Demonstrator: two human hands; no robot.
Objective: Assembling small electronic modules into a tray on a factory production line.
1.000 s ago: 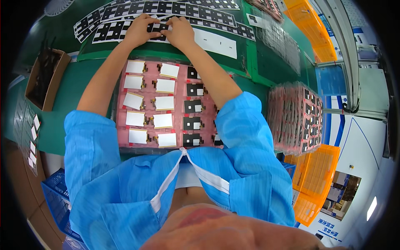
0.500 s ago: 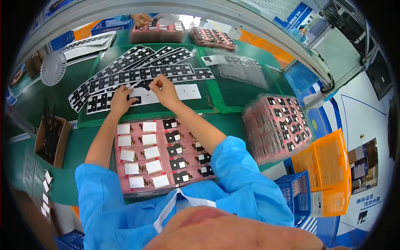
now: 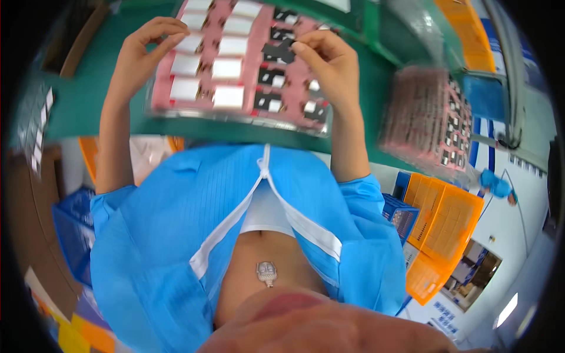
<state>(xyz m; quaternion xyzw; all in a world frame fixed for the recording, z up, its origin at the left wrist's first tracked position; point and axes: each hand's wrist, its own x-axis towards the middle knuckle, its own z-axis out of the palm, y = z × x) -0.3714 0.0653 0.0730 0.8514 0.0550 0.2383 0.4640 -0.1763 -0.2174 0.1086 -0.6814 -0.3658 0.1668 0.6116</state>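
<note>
A pink tray (image 3: 251,88) with a clear rim lies in front of me. Its left columns hold white rectangular parts (image 3: 228,68) with small brownish connectors. Black pieces with white squares (image 3: 270,101) cover the parts in its right columns. My right hand (image 3: 332,65) pinches a small black die-cut sticker (image 3: 278,52) by its right end, above the upper part of the black column. Over the tray's upper left edge is my left hand (image 3: 143,52), its thumb and curved fingers slightly apart, with nothing visible between them.
To the right stands a tall stack of similar pink trays (image 3: 421,115). An orange crate (image 3: 444,215) and a blue basket (image 3: 401,215) are below it. A cardboard box (image 3: 82,41) sits at the far left, near a strip of white pieces (image 3: 41,132).
My view has tipped downward, so the sticker sheets are out of sight. Both hands have left the sheets for the tray. My right hand has brought a black sticker over it.
</note>
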